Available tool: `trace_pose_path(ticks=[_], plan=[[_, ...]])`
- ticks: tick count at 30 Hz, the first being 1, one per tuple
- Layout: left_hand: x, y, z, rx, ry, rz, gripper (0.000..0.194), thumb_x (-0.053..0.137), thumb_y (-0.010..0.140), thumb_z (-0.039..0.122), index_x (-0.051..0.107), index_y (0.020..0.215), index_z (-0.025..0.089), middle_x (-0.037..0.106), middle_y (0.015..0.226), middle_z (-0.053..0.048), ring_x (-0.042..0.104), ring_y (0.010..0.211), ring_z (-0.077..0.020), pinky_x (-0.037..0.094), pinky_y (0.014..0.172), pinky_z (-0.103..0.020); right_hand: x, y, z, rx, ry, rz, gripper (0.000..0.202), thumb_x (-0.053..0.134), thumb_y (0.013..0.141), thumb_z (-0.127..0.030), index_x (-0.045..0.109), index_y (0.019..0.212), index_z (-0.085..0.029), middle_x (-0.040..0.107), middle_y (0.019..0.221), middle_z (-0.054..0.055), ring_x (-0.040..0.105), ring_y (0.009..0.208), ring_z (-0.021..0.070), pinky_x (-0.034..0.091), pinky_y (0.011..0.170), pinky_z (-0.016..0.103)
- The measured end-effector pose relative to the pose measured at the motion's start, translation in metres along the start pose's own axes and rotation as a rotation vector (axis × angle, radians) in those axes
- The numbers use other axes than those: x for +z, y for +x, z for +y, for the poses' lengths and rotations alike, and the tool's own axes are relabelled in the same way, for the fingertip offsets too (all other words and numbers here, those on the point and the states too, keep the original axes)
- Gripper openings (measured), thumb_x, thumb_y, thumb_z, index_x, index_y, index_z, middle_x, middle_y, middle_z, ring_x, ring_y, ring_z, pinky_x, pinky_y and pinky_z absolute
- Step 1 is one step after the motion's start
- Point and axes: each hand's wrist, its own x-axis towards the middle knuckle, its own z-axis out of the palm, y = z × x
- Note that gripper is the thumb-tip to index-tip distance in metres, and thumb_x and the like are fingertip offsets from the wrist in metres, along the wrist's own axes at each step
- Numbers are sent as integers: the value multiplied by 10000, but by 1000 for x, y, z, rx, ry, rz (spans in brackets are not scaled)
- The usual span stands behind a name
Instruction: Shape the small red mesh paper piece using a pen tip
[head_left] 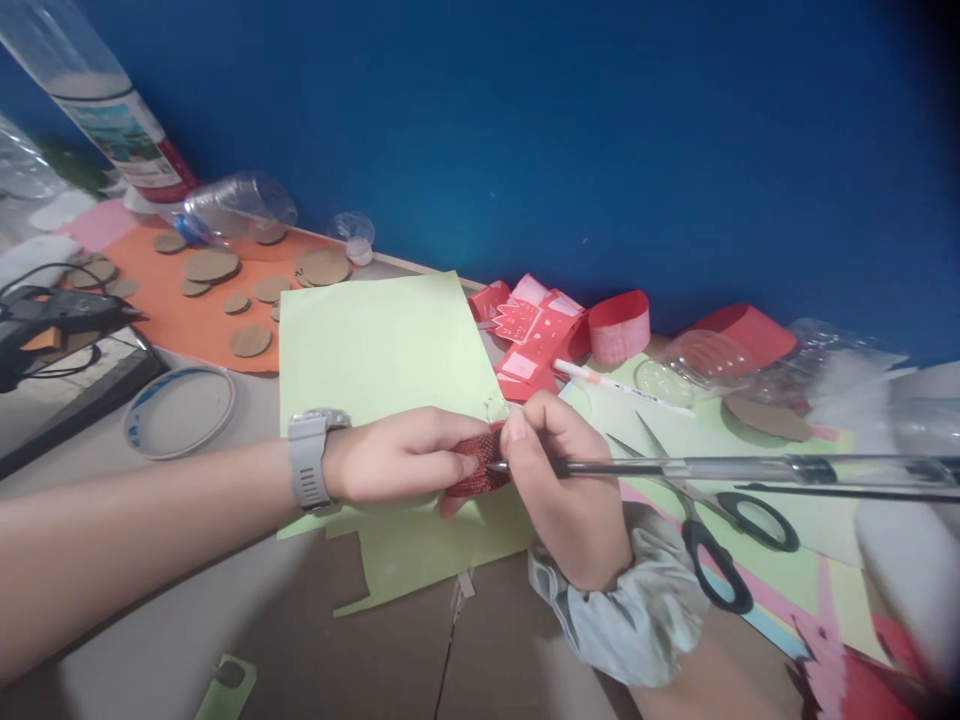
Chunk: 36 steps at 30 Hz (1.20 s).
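My left hand (405, 455), with a grey watch (306, 455) on its wrist, is closed on a small dark red piece with a fine dotted pattern (480, 482). My right hand (574, 490) is closed around a clear pen (697, 468), whose tip points left at the red piece; whether it touches is unclear. Right thumb and forefinger are pinched near a small whitish bit. Beneath both hands lies a light green paper sheet (375, 350), with a second, cut green sheet (427, 565) below it. Black-handled scissors (705, 545) lie open right of my right hand.
Cardboard discs (212, 265) rest on orange paper (157, 310) at left, near a plastic bottle (240, 208) and a glue gun (52, 320). Red paper pieces (544, 335), a white marker (622, 388) and plastic cups (701, 360) line the blue wall (525, 130).
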Motion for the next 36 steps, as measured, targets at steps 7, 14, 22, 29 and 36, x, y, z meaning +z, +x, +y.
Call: trace_pose_path(ticks=[7, 14, 22, 29, 36], plan=[[0, 0, 1, 1, -12, 2, 181, 400, 950, 149, 472, 784, 154, 570, 662, -11, 553, 649, -137, 459, 671, -228, 0, 0, 1, 0, -7, 7, 250, 458, 870, -153, 372, 645, -218, 359, 572, -58, 328, 518, 96, 297, 477, 240], [0, -1, 0, -4, -3, -1, 184, 401, 951, 159, 463, 779, 159, 584, 650, -11, 539, 642, -137, 450, 670, -231, 1, -1, 1, -3, -14, 1, 273, 454, 896, -186, 364, 639, -217, 339, 575, -56, 322, 520, 98, 292, 484, 247], [0, -1, -2, 12, 6, -3, 181, 401, 956, 160, 468, 788, 157, 576, 659, -9, 541, 641, -134, 449, 676, -237, 1, -1, 1, 15, -22, 4, 267, 452, 890, -178, 374, 638, -215, 348, 574, -53, 335, 524, 101, 299, 494, 245], [1, -1, -3, 12, 5, 14, 198, 398, 967, 163, 480, 788, 150, 589, 654, -13, 541, 634, -126, 445, 670, -226, 0, -1, 0, 16, -9, 3, 269, 462, 883, -173, 367, 634, -215, 353, 574, -51, 334, 524, 101, 300, 494, 244], [1, -1, -3, 17, 8, 4, 184, 408, 959, 155, 479, 789, 152, 589, 667, -10, 546, 648, -128, 444, 681, -223, 0, -1, 2, 10, -19, -1, 264, 456, 889, -173, 377, 641, -215, 359, 572, -51, 339, 523, 102, 303, 492, 246]])
